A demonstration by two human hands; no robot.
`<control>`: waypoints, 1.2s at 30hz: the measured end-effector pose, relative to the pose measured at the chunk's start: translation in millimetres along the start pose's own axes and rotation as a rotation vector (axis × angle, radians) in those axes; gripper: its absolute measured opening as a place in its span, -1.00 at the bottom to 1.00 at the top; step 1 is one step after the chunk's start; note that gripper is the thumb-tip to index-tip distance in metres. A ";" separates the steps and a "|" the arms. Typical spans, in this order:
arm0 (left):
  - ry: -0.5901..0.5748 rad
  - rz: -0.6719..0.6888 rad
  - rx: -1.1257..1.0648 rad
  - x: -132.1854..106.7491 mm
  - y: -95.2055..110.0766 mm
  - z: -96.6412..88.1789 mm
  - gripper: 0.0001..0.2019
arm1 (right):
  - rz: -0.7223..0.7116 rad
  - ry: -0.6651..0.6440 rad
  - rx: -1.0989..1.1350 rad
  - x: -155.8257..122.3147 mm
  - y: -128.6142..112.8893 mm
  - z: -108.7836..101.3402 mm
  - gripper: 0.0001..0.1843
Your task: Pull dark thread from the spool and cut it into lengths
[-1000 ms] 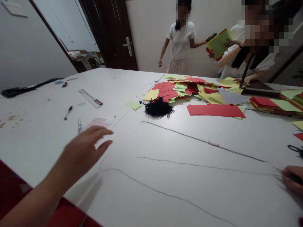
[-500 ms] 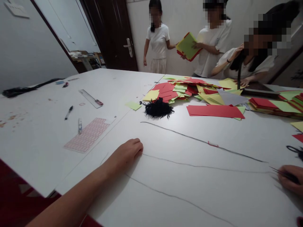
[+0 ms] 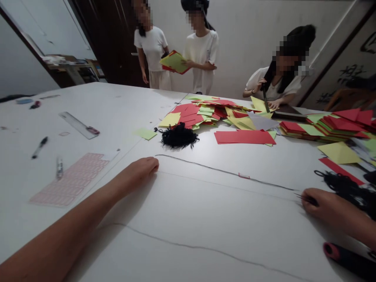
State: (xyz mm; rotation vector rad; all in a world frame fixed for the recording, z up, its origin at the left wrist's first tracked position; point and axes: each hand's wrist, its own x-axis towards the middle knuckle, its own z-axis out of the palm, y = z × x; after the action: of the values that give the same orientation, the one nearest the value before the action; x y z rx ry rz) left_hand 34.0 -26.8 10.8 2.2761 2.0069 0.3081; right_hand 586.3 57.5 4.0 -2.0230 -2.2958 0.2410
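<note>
My left hand (image 3: 141,168) rests on the white table (image 3: 235,219) with its fingers curled, holding nothing I can see. Right at its fingertips lies the end of a long black thread (image 3: 223,171), stretched across the table. A fainter thread (image 3: 226,185) starts just below those fingers. My right hand (image 3: 321,205) pinches thin dark strands at the far end of these threads. Next to it sits a loose heap of black thread (image 3: 343,190). A black tuft of thread (image 3: 178,136) lies further back.
Red, green and yellow paper sheets (image 3: 202,113) are heaped at the back. A pink label sheet (image 3: 70,180), ruler (image 3: 78,124), pen (image 3: 39,147) and glue stick (image 3: 59,167) lie left. A seated person (image 3: 274,82) works across the table; two others stand behind.
The view has turned right, so everything on the table sits further left. My right hand still pinches the strands. The standing people have shifted, still holding the paper stack.
</note>
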 end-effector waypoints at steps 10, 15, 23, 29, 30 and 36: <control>0.014 0.008 0.008 2.9 -4.8 2.9 -0.76 | -0.050 -0.146 -0.009 5.2 -1.3 0.4 -0.91; 0.009 0.011 0.013 4.3 -11.4 9.3 -0.77 | -0.081 -0.149 -0.002 3.5 4.0 -2.8 -0.84; 0.007 0.048 0.063 3.7 -17.6 14.0 -0.77 | -0.064 -0.107 0.083 -1.5 15.0 -8.3 -0.78; -0.004 -0.013 0.044 5.5 -18.6 16.9 -0.76 | -0.002 -0.041 0.125 -5.1 24.5 -11.4 -0.71; -0.001 -0.019 0.043 5.4 -18.5 17.1 -0.76 | -0.002 -0.037 0.131 -5.5 24.5 -10.7 -0.70; 0.013 -0.002 0.046 0.4 -11.2 12.1 -0.75 | -0.044 -0.094 0.162 -1.9 26.3 0.0 -0.71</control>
State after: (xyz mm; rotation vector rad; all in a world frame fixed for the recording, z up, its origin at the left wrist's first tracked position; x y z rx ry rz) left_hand 25.8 -24.1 -3.2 2.3050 2.0430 0.2805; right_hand 612.3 58.7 -0.2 -1.9194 -2.2874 0.5114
